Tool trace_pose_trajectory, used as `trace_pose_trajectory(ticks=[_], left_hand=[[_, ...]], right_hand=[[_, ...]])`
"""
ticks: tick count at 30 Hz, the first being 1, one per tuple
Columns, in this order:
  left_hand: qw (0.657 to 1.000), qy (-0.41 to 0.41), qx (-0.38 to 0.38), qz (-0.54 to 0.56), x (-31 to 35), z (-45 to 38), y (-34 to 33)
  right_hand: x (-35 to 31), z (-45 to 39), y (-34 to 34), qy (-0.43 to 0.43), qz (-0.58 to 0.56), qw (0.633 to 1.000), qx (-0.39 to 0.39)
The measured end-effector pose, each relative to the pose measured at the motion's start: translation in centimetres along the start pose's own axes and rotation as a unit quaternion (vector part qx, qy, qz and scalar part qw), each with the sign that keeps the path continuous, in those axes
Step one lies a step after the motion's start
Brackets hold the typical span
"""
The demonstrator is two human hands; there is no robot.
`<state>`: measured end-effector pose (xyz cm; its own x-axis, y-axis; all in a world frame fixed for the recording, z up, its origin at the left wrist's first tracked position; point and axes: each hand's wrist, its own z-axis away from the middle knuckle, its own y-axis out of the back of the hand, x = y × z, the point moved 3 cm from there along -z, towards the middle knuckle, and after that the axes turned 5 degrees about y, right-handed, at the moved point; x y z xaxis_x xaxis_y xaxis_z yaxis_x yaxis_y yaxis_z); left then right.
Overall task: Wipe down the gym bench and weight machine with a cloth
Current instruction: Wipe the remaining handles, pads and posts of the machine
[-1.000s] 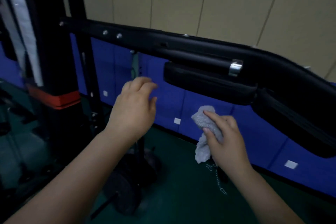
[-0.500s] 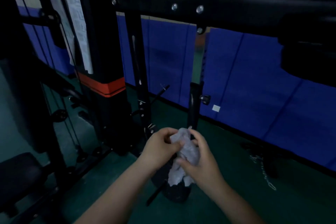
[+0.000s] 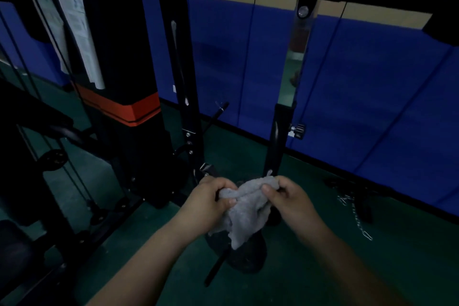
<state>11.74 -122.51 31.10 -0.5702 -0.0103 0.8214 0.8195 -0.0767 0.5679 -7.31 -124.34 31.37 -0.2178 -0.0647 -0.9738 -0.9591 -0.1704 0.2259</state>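
Cloth [image 3: 244, 208] hangs bunched between both hands' pinching fingers, left hand [image 3: 211, 202] and right hand [image 3: 289, 200]; no machine surface touched, wiping apparently remains.

The crumpled grey terry cloth [image 3: 244, 208] sits at 6 o'clock, between the left hand [image 3: 210, 202] at its 9 o'clock and the right hand [image 3: 289, 200] at its 3 o'clock. The black steel weight machine [image 3: 119, 82] stands at 10 o'clock, the silver metal chain [image 3: 357, 218] at 4 o'clock on the floor.
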Motion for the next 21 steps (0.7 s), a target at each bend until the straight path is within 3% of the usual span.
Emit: trace_pose_trajectory(ticks=[5,10,14,17,21], left_hand=[[0.994,-0.003,0.0,0.108,-0.1,-3.2,-1.2],[0.975,0.047,0.093,0.198,-1.1,-6.0,-2.3],[0.968,0.042,0.095,0.228,-1.7,-7.8,-3.1],[0.962,0.038,0.087,0.257,-2.5,-9.5,-3.5],[0.965,0.027,0.068,0.253,-3.7,-12.9,-4.1]], right_hand=[[1.3,-4.8,-0.9,0.016,0.061,0.997,0.041],[3.6,-7.4,-2.2,-0.007,0.015,0.995,0.1],[3.1,-7.5,-2.8,0.016,-0.039,0.999,0.003],[3.8,-8.2,-3.0,0.021,-0.019,0.996,-0.079],[5.3,-9.6,-2.6,0.003,-0.016,0.995,-0.103]])
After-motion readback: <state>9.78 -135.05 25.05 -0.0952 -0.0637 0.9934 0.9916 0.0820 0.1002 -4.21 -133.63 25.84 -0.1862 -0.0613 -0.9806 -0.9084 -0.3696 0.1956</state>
